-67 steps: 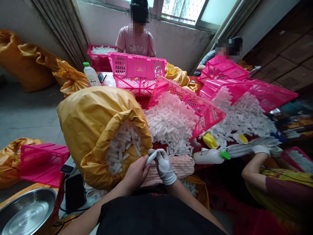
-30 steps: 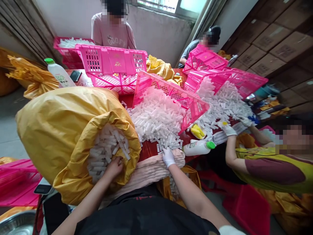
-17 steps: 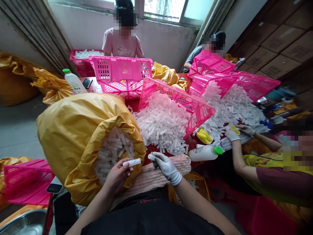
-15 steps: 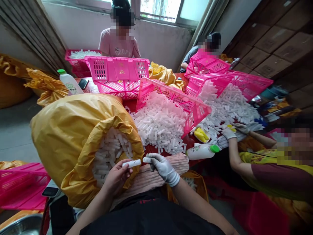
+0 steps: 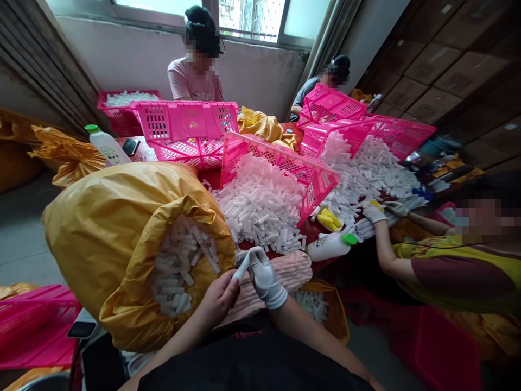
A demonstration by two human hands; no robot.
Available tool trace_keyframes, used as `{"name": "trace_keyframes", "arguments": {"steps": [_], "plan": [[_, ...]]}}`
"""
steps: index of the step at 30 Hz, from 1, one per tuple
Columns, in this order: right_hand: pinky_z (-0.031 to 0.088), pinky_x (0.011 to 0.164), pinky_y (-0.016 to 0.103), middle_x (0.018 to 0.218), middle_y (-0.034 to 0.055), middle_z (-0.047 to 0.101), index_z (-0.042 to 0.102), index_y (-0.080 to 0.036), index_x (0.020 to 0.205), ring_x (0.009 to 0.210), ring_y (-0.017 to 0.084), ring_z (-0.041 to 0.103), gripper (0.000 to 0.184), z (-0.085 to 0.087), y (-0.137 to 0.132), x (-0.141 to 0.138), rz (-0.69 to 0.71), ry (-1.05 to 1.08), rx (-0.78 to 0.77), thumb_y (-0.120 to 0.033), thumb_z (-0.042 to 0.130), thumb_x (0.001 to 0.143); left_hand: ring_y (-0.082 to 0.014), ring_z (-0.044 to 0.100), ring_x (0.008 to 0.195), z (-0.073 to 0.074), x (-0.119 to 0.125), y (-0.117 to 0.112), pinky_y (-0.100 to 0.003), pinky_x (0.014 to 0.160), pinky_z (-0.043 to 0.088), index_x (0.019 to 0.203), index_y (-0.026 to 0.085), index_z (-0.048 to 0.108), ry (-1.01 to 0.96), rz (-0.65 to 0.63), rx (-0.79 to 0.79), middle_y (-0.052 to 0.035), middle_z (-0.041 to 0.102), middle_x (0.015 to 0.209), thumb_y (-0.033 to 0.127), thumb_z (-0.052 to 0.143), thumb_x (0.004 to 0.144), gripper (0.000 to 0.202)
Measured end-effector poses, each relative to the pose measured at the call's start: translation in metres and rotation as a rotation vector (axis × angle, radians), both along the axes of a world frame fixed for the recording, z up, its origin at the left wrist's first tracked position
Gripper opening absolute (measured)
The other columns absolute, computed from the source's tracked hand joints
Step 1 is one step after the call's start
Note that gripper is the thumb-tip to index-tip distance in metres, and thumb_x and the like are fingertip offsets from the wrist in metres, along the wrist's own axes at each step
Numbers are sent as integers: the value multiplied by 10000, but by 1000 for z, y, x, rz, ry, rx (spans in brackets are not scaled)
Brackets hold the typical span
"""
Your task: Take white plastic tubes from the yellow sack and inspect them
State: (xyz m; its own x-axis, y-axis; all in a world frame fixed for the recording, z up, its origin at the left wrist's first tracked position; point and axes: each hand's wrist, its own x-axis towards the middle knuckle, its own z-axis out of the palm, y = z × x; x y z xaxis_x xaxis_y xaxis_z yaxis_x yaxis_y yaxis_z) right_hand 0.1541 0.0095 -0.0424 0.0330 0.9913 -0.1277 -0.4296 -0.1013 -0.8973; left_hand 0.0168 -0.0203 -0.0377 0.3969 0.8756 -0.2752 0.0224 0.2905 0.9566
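Head view, bench-side inventory: a white plastic tube (image 5: 243, 267) is gripped by the closed fingers of a white-gloved right hand (image 5: 264, 279), its lower end being met by the curled fingers of a bare left hand (image 5: 217, 298). The tube is held above a pink fleece cloth (image 5: 280, 277), just beside the mouth of a yellow woven sack (image 5: 118, 255), which is filled with loose white tubes (image 5: 175, 271). On a red-covered bench (image 5: 244, 247), a heap of white tubes (image 5: 260, 209) is spread before a tipped pink plastic crate (image 5: 303, 168). A second heap (image 5: 366, 174) is placed to the right. A white bottle with a green cap (image 5: 330, 246) is laid on its side near the gloved hand, and a similar upright bottle (image 5: 106, 145) is stood farther back; their green-printed labels cannot be read. Yellow sponge pieces (image 5: 328, 220) are set on a small dish. A gloved co-worker's hand (image 5: 373, 213) is placed at the tubes along the bench edge. A seated co-worker in a pink T-shirt (image 5: 195, 79) is seen beyond; the shirt's lettering is too small to read here, as are the gold emblem on an upright pink crate (image 5: 194, 124) and the print on stacked cardboard cartons (image 5: 451, 65).
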Motion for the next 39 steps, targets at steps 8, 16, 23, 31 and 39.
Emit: {"name": "trace_keyframes", "arguments": {"steps": [8, 16, 23, 31, 39], "plan": [[527, 697, 325, 775, 17, 669, 542, -214, 757, 680, 163, 627, 340, 5, -15, -3, -26, 176, -98, -545, 612, 722, -36, 183, 338, 3, 13, -11, -179, 362, 159, 811, 156, 515, -407, 0, -463, 99, 305, 446, 585, 454, 801, 434], [529, 679, 341, 827, 70, 688, 653, -189, 821, 752, 209, 646, 492, 0, -20, 5, -24, 176, -155, -649, 497, 746, -20, 126, 321, 7, 22, 1, -165, 348, 117, 779, 149, 526, -548, -53, -746, 118, 261, 408, 549, 524, 782, 401], [518, 703, 368, 810, 72, 678, 657, -185, 802, 769, 223, 641, 519, 12, -24, 14, 49, 199, -94, -673, 496, 732, -29, 65, 295, 23, 26, 1, -150, 328, 107, 817, 147, 560, -721, -118, -987, 118, 189, 389, 441, 363, 900, 364], [501, 680, 319, 738, 19, 630, 552, -216, 741, 658, 155, 586, 339, -4, -20, 13, -99, 9, -79, -554, 564, 753, -42, 263, 350, 8, 47, 12, -167, 363, 207, 672, 165, 473, -344, -131, -384, 71, 370, 444, 568, 438, 817, 429], [460, 586, 385, 620, -16, 538, 514, -282, 906, 525, 198, 532, 317, -110, -96, 147, -580, -508, -386, -304, 650, 621, -241, 576, 935, -71, -32, 30, -342, 853, 418, 942, 156, 602, 831, -90, 265, -132, 630, 988, 178, 405, 816, 235]]}}
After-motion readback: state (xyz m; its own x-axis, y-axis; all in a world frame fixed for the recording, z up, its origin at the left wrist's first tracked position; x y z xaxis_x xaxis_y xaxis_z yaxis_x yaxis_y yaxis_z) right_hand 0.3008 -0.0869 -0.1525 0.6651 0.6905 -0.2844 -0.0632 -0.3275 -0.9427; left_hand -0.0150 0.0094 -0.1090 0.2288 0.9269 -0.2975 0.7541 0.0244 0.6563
